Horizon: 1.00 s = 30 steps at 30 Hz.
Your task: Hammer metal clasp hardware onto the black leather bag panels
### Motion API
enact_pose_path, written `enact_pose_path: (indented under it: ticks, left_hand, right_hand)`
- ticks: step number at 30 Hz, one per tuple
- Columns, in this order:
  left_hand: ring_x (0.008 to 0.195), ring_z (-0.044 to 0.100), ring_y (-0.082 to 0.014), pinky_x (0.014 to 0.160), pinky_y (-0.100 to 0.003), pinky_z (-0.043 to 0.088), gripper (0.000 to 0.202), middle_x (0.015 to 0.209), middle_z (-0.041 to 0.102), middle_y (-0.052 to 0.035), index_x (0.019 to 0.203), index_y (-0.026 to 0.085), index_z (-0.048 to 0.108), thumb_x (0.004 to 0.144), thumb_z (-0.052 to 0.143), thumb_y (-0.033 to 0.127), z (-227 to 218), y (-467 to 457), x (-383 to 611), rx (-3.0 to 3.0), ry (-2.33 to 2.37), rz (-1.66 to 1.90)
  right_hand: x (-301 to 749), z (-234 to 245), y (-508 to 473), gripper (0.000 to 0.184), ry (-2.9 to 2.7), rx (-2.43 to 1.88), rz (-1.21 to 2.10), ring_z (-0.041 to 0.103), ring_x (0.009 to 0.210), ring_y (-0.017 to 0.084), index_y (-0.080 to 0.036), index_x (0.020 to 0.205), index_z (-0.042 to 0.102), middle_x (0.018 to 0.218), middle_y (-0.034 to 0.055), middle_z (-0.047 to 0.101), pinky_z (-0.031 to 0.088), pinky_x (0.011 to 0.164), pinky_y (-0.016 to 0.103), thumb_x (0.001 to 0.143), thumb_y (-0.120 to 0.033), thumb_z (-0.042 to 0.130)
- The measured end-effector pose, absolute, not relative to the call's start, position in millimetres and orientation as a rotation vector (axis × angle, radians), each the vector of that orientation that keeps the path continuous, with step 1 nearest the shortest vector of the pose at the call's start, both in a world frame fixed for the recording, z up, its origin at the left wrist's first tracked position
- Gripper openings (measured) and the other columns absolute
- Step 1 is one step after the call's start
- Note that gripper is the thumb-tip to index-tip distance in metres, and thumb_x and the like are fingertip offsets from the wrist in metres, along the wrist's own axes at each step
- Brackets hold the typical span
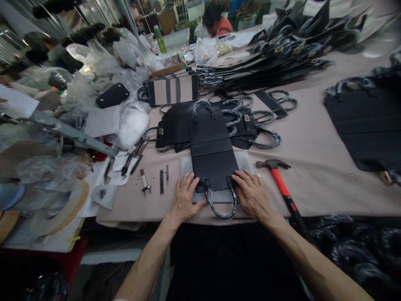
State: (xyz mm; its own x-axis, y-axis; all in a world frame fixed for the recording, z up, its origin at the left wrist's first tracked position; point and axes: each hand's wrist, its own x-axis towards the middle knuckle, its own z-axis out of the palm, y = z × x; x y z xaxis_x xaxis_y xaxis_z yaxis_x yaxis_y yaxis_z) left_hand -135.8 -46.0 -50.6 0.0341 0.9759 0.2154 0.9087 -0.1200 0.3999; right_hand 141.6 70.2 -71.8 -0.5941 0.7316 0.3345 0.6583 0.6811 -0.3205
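A black handbag panel (213, 146) lies flat in front of me, with a plastic-wrapped handle at its far end and another handle (223, 216) at the near end. Beneath its near part is a grey slab (247, 159). My left hand (186, 198) rests at the panel's near left corner, fingers stretched out and thumb beside the near handle. At the near right corner my right hand (252, 194) lies with its fingers extended, touching the panel's edge. Neither hand is closed round anything. The undersides of both hands are hidden.
Right of my hand lies a hammer (282, 184) with a red and black grip. Small metal tools (161, 182) lie on the left. More bag panels (175, 125) are piled behind, others (360, 121) at right. Plastic bags (131, 121) crowd the left. A person (216, 23) is at the back.
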Motion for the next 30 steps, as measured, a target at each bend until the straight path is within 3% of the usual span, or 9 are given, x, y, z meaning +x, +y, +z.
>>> enact_pose_path:
  ticks: [7,13,18,24,30]
  left_hand:
    - [0.147,0.044,-0.0363,0.124,-0.064,0.033,0.063,0.150,0.054,-0.0200,0.140,0.015,0.053,0.084,0.076,0.031,-51,-41,-140,2.252,1.781,0.730]
    - [0.141,0.051,-0.0339,0.123,-0.060,0.036,0.046,0.141,0.062,-0.0176,0.126,0.016,0.061,0.084,0.072,0.029,-58,-47,-141,2.280,1.781,0.827]
    - [0.140,0.052,-0.0379,0.122,-0.074,0.022,0.040,0.138,0.066,-0.0136,0.122,0.020,0.065,0.084,0.073,0.030,-57,-56,-131,2.210,1.947,0.806]
    - [0.143,0.049,-0.0374,0.111,-0.062,0.046,0.044,0.143,0.063,-0.0153,0.129,0.019,0.064,0.086,0.071,0.027,-65,-62,-121,2.226,1.994,0.871]
    - [0.142,0.051,-0.0365,0.111,-0.059,0.048,0.039,0.138,0.066,-0.0145,0.124,0.020,0.067,0.088,0.070,0.036,-72,-60,-129,2.224,1.936,0.956]
  right_hand:
    - [148,-67,65,0.043,-2.460,-0.926,0.312,0.048,0.139,0.033,-0.020,0.135,0.056,0.145,0.0119,0.059,0.030,0.118,0.060,0.093,-0.015,0.049]
    - [154,-64,59,0.042,-2.447,-0.794,0.379,0.050,0.135,0.033,-0.019,0.131,0.058,0.139,0.0142,0.060,0.038,0.115,0.059,0.089,-0.016,0.052]
    - [159,-67,63,0.046,-2.461,-0.732,0.324,0.051,0.133,0.035,-0.019,0.133,0.059,0.137,0.0150,0.060,0.042,0.112,0.059,0.086,-0.020,0.056]
    - [163,-65,74,0.044,-2.496,-0.636,0.276,0.053,0.129,0.034,-0.016,0.130,0.061,0.134,0.0163,0.062,0.043,0.111,0.057,0.086,-0.019,0.056]
    - [158,-65,65,0.043,-2.469,-0.675,0.309,0.050,0.131,0.035,-0.016,0.128,0.058,0.133,0.0173,0.060,0.043,0.111,0.058,0.085,-0.017,0.054]
